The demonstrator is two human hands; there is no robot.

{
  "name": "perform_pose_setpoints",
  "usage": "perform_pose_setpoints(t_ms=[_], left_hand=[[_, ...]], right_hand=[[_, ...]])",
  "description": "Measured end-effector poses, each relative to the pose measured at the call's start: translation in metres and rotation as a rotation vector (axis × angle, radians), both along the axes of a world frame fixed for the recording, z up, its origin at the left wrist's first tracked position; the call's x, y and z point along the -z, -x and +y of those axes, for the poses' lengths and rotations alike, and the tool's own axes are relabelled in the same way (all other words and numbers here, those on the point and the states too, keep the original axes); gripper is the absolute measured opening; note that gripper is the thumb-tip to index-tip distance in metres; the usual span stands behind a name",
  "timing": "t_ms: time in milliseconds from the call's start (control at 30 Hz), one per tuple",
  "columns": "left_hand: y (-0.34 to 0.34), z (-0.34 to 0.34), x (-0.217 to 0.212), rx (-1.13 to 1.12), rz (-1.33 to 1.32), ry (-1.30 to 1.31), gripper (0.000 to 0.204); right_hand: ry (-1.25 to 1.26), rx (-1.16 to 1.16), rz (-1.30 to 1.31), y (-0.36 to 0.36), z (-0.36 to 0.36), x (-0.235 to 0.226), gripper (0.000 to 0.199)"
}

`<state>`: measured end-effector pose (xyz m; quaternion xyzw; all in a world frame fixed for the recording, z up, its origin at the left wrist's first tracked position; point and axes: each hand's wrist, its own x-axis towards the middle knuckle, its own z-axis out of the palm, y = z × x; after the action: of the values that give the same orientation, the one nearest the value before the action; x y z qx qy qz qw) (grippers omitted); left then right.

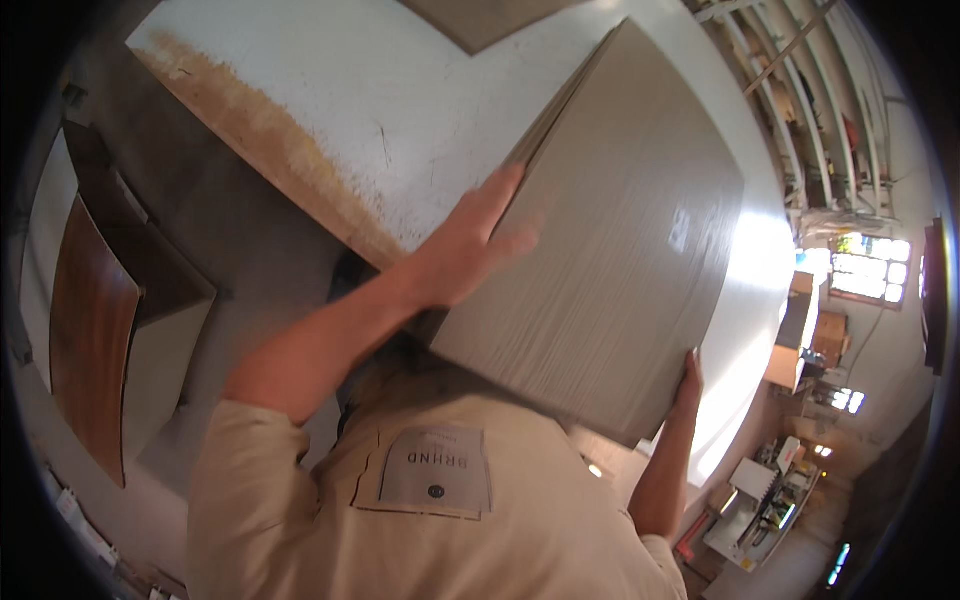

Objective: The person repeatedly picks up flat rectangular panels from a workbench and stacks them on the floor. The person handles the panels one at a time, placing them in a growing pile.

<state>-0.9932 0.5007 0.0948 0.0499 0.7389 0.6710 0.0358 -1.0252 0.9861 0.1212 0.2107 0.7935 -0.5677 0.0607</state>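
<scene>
A grey-brown wood-grain panel (610,220) lies in front of me over the white worktable, its near end close to my body. Along its far left side another board edge shows beneath it, so at least two are stacked there. My left hand (480,240) grips the left edge, with the thumb over the top face and the other fingers at the side; it is slightly blurred. At the near right, my right hand (688,385) is closed on the opposite edge, its fingers partly hidden by the panel. A small pale patch shows on the panel's top face.
The white worktable (300,90) has a worn brown left edge. Another brown board (480,20) lies at its far side. A cabinet with a reddish-brown wood face (95,340) stands on the floor at left. Racks with long pieces (810,110) stand at far right.
</scene>
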Motion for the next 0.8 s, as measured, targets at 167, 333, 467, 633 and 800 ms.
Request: perform_pose_setpoints(t_ms=[167, 333, 467, 633, 800], left_hand=[[-0.027, 0.001, 0.008, 0.020, -0.004, -0.038, 0.081], [-0.028, 0.001, 0.028, -0.008, 0.072, -0.133, 0.084], [-0.024, 0.000, 0.036, 0.014, 0.067, -0.296, 0.088], [-0.025, -0.006, 0.041, 0.107, -0.028, -0.558, 0.089], [-0.025, -0.008, 0.038, 0.090, -0.092, -0.592, 0.088]], right_hand=[[0.082, 0.012, 0.011, -0.026, 0.026, 0.011, 0.057], [0.051, 0.098, 0.110, -0.029, 0.079, 0.044, 0.052], [0.123, 0.107, 0.190, -0.026, 0.098, 0.062, 0.049], [0.317, -0.061, 0.134, -0.029, 0.051, 0.040, 0.057], [0.230, 0.095, -0.034, -0.042, -0.016, 0.007, 0.050]])
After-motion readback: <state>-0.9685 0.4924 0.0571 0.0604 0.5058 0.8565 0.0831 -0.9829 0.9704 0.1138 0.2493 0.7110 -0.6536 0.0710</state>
